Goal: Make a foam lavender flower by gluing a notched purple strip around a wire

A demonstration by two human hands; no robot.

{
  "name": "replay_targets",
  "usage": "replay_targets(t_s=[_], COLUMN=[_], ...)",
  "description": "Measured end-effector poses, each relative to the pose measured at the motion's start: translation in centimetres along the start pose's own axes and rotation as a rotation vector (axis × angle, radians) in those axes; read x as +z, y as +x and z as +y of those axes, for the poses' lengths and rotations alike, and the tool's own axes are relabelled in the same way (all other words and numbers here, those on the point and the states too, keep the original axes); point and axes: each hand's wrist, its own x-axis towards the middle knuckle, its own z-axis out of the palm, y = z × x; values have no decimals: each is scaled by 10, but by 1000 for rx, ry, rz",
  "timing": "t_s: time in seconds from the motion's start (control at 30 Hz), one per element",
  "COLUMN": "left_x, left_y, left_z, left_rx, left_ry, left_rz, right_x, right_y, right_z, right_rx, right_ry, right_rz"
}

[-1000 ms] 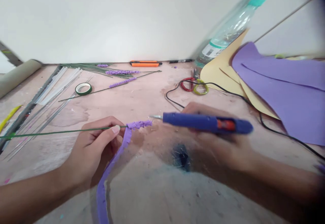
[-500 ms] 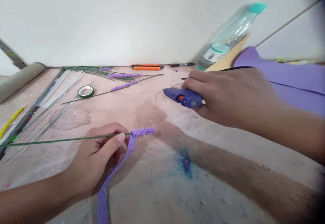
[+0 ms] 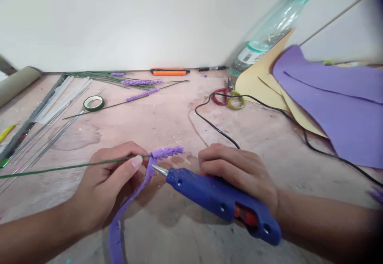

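My left hand [image 3: 107,184] pinches a thin green wire stem [image 3: 60,168] whose right end is wrapped in a fringed purple foam strip [image 3: 167,151]. The strip's loose tail [image 3: 119,220] trails down toward me under that hand. My right hand [image 3: 239,172] grips a blue glue gun [image 3: 221,200] with an orange trigger. Its metal nozzle [image 3: 159,170] points left and touches the strip just below the wrapped tip. The gun's black cord [image 3: 257,104] runs off to the right across the table.
On the wooden table [image 3: 167,116] lie finished purple stems [image 3: 140,88], a green tape roll [image 3: 93,103], metal wires [image 3: 50,132], an orange cutter [image 3: 169,71], scissors with red and yellow handles [image 3: 229,98], purple and tan foam sheets [image 3: 329,96] and a plastic bottle [image 3: 269,28].
My right hand brought the glue gun back from the far right of the table and set its nozzle against the purple strip. My left hand kept holding the stem.
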Motion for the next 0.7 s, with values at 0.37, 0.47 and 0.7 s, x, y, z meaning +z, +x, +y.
replay_targets(t_s=[0.37,0.47,0.7], left_x=[-10,-9,-5], left_y=[-4,-4,-4], left_z=[-2,4,11], left_rx=[150,217,325], left_ry=[322,397,485], left_rz=[-27,-53,-71], right_x=[-1,0,0], right_y=[-3,-4,-4], right_z=[1,2,1], right_rx=[16,20,0], right_ry=[65,52,24], right_rz=[37,22,52])
